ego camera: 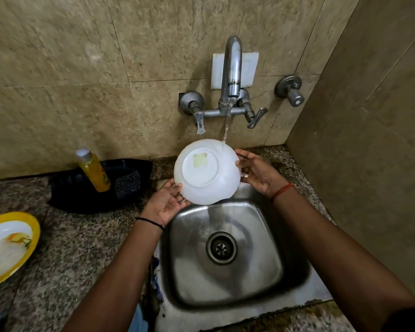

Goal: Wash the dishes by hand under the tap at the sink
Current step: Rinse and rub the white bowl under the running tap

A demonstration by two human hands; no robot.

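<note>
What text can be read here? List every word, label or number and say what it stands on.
Left tap handle: embossed lettering, too small to read.
Yellow bottle: label print, too blurred to read.
White bowl: pale square sticker patch on its base, no text visible.
Nothing else bears writing.

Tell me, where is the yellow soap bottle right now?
In the head view the bottle stands on the counter left of the sink, in a black tray against the wall, with a dark scrubber just right of it.

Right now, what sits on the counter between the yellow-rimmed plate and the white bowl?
In the head view, a black tray lies there, holding a yellow soap bottle and a dark scrubber.
</note>
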